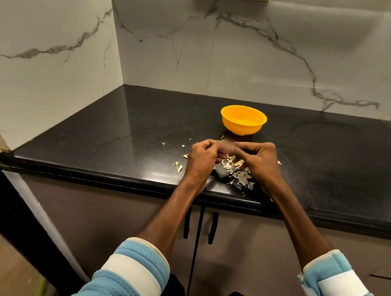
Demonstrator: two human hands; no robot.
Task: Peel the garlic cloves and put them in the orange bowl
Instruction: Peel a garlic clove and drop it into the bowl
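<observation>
left hand (201, 159): fingers curled inward, back of hand up, left of centre | right hand (259, 159): fingers curled, tips meeting the left hand's fingertips | grip: anything pinched between them is hidden | arms: both bare forearms stretch from near to far, converging at the hands

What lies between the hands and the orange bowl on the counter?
Head view: bare black counter and one tiny peel scrap separate the orange bowl from the left hand and right hand.

Left grip (202, 157) and right grip (258, 159) curled, fingertips meeting above peel scraps (240, 174) near worktop (94, 137) front edge. Orange bowl (242, 120) just beyond, upright. Anything held: hidden.
</observation>
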